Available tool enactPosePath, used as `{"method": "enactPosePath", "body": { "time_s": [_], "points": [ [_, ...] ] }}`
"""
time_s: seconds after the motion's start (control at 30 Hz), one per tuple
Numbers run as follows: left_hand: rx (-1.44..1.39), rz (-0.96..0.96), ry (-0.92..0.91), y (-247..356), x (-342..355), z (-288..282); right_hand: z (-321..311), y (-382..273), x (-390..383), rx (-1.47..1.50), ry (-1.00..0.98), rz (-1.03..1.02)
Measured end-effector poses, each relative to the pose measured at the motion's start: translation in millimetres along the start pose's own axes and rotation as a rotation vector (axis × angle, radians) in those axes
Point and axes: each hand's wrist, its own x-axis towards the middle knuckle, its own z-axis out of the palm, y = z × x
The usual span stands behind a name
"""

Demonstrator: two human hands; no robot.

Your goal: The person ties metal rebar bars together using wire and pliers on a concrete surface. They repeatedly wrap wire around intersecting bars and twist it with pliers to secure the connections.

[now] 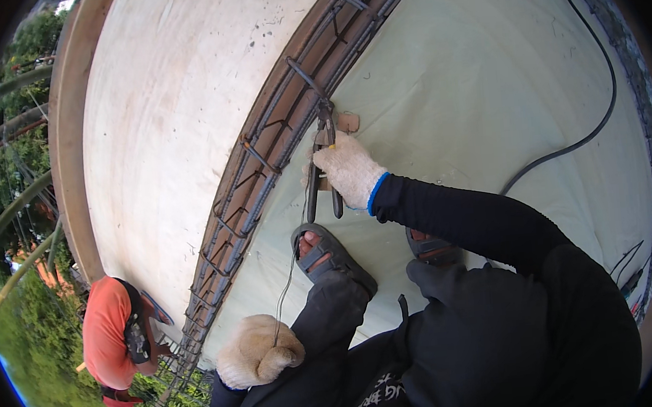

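Observation:
My right hand [350, 172], in a white knitted glove with a blue cuff, is closed round a pair of dark pincers [312, 193]. Their jaws meet the near side of the rebar cage [248, 209], by a cross stirrup. Near my lap, my left hand [255, 352], also gloved, is closed on a thin tie wire [288, 271]. One stretch of this wire runs up past my sandal [333, 258] towards the pincers. Its upper end is hard to make out beside the tool.
The cage lies in a long slot between a pale board [171, 85] and greenish sheeting [456, 101]. A black cable [592, 133] curves over the sheeting at right. A person in orange [108, 328] bends at the cage's lower left end. Trees stand beyond the board's edge.

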Motion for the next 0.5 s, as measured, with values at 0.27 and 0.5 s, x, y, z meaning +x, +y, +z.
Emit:
{"method": "enactPosePath", "body": {
  "time_s": [0.27,0.5],
  "points": [
    [0.059,-0.112,-0.086,-8,-2,17,16,-103,2,0.102,0.214,0.616],
    [-0.028,-0.174,-0.127,-21,-8,26,11,-92,6,0.142,0.180,0.571]
  ]
}}
